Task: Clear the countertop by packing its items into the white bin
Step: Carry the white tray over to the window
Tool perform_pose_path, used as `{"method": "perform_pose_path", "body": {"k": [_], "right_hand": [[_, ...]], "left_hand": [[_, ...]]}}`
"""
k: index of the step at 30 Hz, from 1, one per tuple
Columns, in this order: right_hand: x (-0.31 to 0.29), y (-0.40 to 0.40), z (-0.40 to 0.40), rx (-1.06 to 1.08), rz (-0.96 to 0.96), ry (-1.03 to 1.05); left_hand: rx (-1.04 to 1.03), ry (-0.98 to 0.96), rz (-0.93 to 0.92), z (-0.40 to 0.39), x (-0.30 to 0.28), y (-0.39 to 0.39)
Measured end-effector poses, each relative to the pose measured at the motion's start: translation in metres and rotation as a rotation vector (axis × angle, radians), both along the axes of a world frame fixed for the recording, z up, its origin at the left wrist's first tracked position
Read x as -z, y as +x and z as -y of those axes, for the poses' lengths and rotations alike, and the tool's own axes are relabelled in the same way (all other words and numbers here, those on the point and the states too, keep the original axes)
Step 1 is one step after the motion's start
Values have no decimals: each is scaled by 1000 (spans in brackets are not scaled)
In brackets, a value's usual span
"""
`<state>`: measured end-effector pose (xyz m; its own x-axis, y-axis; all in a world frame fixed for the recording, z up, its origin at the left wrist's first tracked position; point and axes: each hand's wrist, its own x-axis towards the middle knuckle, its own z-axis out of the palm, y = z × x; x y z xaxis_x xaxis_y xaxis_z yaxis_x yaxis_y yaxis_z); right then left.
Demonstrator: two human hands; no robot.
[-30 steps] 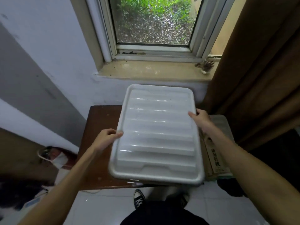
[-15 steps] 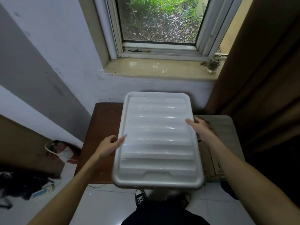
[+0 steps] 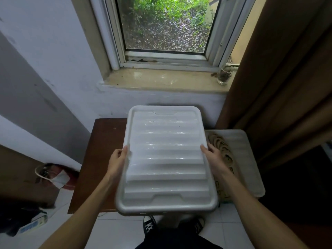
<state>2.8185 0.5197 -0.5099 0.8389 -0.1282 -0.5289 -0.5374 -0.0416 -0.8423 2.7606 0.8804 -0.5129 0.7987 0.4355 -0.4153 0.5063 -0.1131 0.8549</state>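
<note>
A white ribbed bin lid (image 3: 165,159) fills the middle of the view, lying flat over the brown wooden table (image 3: 100,159) with its near edge past the table's front. My left hand (image 3: 117,161) grips the lid's left rim, thumb on top. My right hand (image 3: 214,159) grips the right rim in the same way. Whatever is beneath the lid is hidden, so I cannot tell whether the bin sits under it.
A second pale lid or tray (image 3: 248,159) lies to the right with brown rings (image 3: 221,148) on it. A brown curtain (image 3: 280,78) hangs at right. A small glass (image 3: 223,77) stands on the windowsill (image 3: 161,80). My shoes (image 3: 149,224) are on the white floor tiles.
The lid has moved from a slant to square with the table. Both hands slid along its rims toward me, and the view rose to show more of the window.
</note>
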Motion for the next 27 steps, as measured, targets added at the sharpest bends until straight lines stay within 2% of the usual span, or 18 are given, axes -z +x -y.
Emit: {"method": "perform_pose_path", "body": {"k": [14,22,27], "right_hand": [[-5,23,-7,-16,30,-122],[-1,20,-8,-56,36,-150],[-6,19,-7,-103,37,-203]], "left_hand": [[-27,26,-33,0,2,19],[-23,-28,-11,3,-2,18],[8,-44,-120,4,-12,24]]}}
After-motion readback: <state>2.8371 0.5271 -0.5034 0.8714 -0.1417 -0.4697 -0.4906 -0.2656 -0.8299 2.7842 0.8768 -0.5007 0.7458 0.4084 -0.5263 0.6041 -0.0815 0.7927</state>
